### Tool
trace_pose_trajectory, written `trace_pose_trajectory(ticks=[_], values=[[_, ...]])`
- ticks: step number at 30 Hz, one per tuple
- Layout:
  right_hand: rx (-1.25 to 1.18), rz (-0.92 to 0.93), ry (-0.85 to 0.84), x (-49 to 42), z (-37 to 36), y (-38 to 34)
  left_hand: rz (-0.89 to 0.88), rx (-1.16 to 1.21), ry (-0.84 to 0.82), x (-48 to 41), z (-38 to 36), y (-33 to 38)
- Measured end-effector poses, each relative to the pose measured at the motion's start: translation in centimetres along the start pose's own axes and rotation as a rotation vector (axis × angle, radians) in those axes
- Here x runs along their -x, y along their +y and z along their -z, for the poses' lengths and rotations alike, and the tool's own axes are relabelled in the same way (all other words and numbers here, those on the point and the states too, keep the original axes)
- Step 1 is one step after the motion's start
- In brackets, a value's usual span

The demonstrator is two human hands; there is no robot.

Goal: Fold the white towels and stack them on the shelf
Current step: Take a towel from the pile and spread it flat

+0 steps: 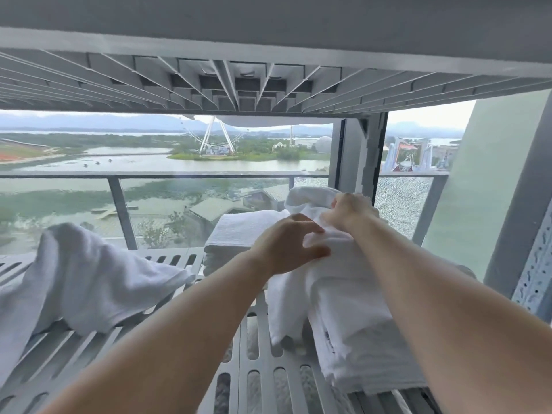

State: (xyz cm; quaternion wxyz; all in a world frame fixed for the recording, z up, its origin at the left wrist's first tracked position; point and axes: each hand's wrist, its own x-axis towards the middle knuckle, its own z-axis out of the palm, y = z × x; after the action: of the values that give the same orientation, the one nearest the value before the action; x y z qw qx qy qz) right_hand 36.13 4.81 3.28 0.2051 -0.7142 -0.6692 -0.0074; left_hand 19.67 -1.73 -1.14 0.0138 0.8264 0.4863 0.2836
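A slotted white shelf (263,380) holds white towels. At the right front lies a stack of folded towels (367,348), and a loose white towel (328,258) is draped over its top. My right hand (346,212) grips a bunched part of that towel at the far end. My left hand (286,245) hovers at the towel's near-left side with fingers spread and thumb out, touching the cloth. Behind them stands a second folded stack (239,234). An unfolded towel (86,282) lies crumpled on the shelf's left side.
Another shelf board (268,85) with ribs hangs close overhead. A grey upright post (358,156) stands behind the towels, and a perforated metal upright (534,270) at the right edge. Beyond is a glass balcony railing (167,176) and a water view.
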Motion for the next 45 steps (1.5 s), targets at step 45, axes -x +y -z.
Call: trace_pose_trajectory(ticks=[45], values=[[-0.18,0.253,0.44,13.8,2.4,-9.5,0.321,0.131,0.408,12.8,7.7,-7.2]])
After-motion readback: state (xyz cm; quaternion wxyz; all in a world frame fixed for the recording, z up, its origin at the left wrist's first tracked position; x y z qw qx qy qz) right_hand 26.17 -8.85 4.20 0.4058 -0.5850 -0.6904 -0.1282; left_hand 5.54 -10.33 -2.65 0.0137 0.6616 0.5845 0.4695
